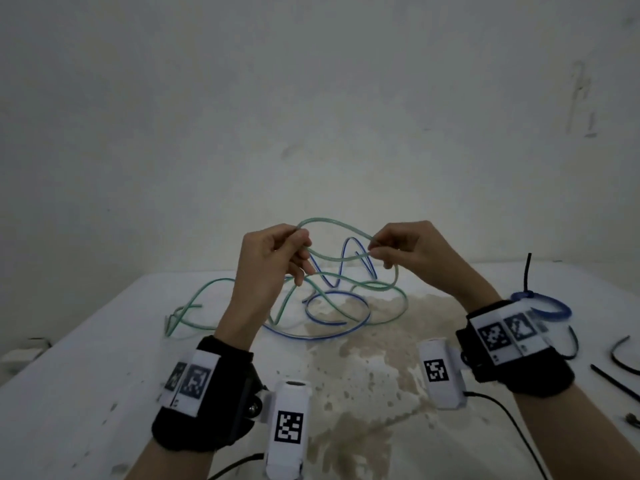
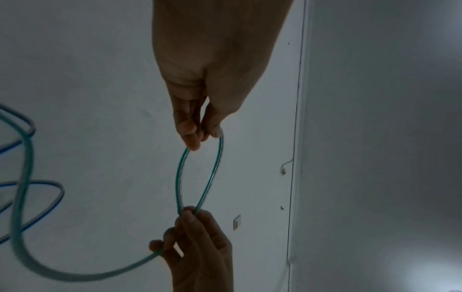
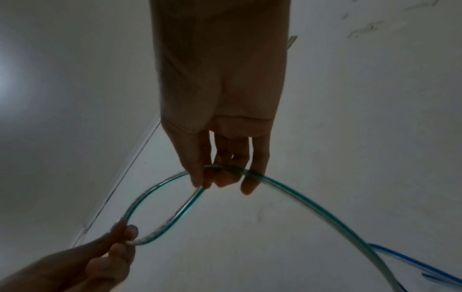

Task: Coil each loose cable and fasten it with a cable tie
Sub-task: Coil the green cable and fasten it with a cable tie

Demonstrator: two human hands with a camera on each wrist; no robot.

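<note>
A green cable is lifted above the white table, forming a small loop between both hands. My left hand pinches one end of the loop, and my right hand pinches the other end. The left wrist view shows the green loop running from my left hand to my right hand. In the right wrist view my right hand grips the green cable. The rest of the green cable trails onto the table, tangled with a loose blue cable.
A coiled blue cable fastened with a black tie lies at the right. Loose black cable ties lie near the table's right edge. A brownish stain covers the middle of the table. A bare wall stands behind.
</note>
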